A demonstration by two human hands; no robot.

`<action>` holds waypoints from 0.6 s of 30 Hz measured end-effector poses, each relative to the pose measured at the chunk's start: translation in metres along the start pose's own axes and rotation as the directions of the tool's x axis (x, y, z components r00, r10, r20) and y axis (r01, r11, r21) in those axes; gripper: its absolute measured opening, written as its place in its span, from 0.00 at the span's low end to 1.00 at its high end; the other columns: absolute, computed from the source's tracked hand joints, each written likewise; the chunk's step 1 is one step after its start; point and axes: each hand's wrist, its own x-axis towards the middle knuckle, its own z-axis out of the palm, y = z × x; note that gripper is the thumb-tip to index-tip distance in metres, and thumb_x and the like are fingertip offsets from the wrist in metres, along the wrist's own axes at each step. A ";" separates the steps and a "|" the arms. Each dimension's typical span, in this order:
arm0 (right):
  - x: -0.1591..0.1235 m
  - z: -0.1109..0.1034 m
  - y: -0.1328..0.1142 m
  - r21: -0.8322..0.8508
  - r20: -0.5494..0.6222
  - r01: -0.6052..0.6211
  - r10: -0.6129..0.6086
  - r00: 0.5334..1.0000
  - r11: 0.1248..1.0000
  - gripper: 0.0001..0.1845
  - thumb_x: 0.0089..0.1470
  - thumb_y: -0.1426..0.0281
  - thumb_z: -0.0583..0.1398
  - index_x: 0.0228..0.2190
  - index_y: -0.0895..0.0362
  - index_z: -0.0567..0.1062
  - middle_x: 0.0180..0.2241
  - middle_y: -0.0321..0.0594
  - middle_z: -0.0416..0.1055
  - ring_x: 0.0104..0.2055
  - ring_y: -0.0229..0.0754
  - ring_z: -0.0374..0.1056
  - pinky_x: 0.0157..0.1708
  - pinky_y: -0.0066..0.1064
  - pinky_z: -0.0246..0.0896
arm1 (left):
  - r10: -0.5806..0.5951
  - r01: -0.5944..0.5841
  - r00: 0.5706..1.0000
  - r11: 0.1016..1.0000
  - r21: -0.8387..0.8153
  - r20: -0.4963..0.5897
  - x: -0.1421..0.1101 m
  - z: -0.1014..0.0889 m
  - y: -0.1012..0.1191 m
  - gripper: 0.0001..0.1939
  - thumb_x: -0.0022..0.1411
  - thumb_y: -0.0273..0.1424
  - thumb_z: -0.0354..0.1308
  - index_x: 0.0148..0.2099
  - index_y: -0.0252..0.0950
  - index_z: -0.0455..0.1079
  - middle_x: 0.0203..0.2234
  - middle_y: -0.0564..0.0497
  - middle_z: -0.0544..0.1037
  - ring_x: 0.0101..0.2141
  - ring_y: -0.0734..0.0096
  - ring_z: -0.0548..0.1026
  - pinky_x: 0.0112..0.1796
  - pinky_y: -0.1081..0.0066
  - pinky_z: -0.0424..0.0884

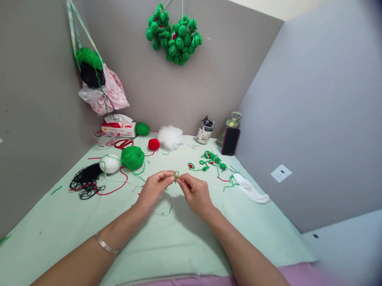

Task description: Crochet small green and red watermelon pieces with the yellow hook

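Pinching a small green yarn piece (176,175) both sides
Grip steadily with left hand (155,186), lightly with right hand (195,192), well behind the pale green cloth-covered desk's (170,249) front edge.

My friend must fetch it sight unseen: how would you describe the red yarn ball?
On the pale green tabletop, look toward the grey back wall. Just left of the white stuffing sits the red yarn ball. Its colour sets it apart from the green yarn balls and white yarn ball.
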 end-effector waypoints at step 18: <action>-0.002 0.003 0.003 -0.252 -0.008 0.095 -0.100 0.995 0.963 0.15 0.66 0.66 0.51 0.31 0.56 0.74 0.22 0.36 0.73 0.24 0.36 0.66 0.27 0.25 0.51 | -0.022 0.022 0.999 1.000 -0.011 -0.031 -0.001 0.001 0.002 0.09 0.57 0.36 0.62 0.36 0.35 0.75 0.36 0.48 0.77 0.40 0.64 0.71 0.46 0.66 0.62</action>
